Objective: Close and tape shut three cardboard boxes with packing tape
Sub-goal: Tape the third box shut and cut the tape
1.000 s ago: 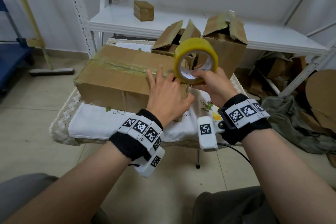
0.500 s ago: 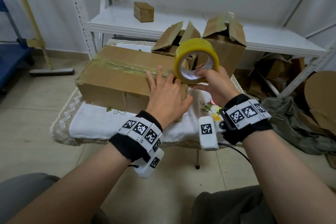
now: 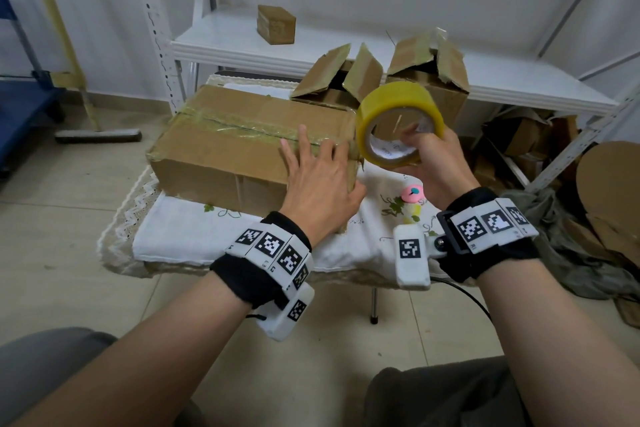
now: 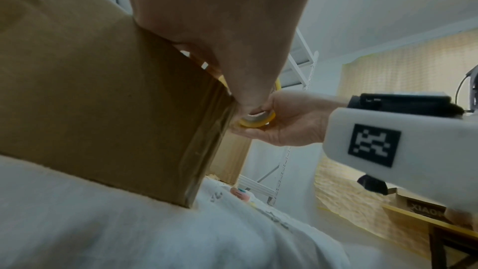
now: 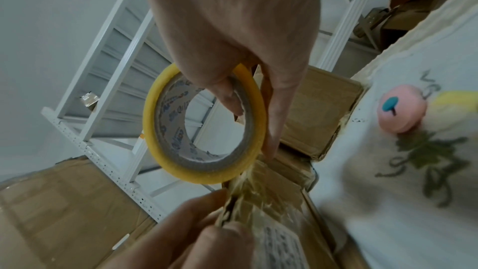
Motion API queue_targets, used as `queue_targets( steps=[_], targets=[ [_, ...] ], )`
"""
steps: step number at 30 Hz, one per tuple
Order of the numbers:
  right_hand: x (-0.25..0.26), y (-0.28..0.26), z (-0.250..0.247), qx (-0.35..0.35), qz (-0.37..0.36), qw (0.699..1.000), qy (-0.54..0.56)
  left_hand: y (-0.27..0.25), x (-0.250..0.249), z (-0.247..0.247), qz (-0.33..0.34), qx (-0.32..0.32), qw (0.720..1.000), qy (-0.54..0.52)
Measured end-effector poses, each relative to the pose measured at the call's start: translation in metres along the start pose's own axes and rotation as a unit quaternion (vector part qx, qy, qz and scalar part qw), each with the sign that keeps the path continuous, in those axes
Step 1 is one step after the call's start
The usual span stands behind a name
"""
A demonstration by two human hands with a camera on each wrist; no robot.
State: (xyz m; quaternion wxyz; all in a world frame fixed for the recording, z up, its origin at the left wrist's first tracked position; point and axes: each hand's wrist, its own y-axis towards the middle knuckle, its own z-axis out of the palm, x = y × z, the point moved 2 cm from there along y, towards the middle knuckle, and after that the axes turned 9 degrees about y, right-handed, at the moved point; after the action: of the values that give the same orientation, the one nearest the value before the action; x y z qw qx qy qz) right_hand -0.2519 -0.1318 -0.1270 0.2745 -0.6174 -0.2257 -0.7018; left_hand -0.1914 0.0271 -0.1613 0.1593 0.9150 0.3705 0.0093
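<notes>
A large closed cardboard box (image 3: 242, 146) lies on the small table, with clear tape along its top seam. My left hand (image 3: 320, 180) lies flat over its near right corner, fingers straight on the top. My right hand (image 3: 433, 163) grips a yellow roll of packing tape (image 3: 398, 121) just right of that corner, fingers through its core (image 5: 204, 122). A short strip of tape (image 5: 248, 173) runs from the roll to the box edge. Two smaller boxes (image 3: 341, 80) (image 3: 433, 80) with raised flaps stand behind.
A white embroidered cloth (image 3: 221, 239) covers the table, with a pink round object (image 3: 412, 192) on it near my right wrist. A small brown box (image 3: 276, 24) sits on the white shelf (image 3: 519, 87) behind. Cardboard scraps (image 3: 609, 191) lie at the right; a broom (image 3: 98, 135) lies at the left.
My right hand has drawn the tape roll to the right, away from the box corner, uncovering the pink object. My left hand has stayed pressed on the box.
</notes>
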Motion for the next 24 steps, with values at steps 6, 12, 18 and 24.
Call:
queue_targets(
  steps=[6, 12, 18, 24],
  targets=[
    [0.003, -0.002, 0.001, 0.000, -0.002, 1.000, -0.006, -0.001, 0.000, 0.001, 0.012, -0.003, 1.000, 0.011],
    [0.006, 0.001, 0.002, -0.019, -0.029, 0.998, -0.056, -0.002, -0.001, -0.001, 0.017, -0.005, 1.000, 0.003],
    [0.008, 0.002, -0.010, -0.057, -0.034, 0.993, -0.096, 0.000, -0.004, 0.000, 0.016, 0.005, 1.000, 0.007],
    [0.000, 0.004, -0.016, -0.036, -0.010, 0.995, -0.093, 0.000, -0.003, 0.000, 0.024, 0.004, 1.000, -0.006]
  ],
)
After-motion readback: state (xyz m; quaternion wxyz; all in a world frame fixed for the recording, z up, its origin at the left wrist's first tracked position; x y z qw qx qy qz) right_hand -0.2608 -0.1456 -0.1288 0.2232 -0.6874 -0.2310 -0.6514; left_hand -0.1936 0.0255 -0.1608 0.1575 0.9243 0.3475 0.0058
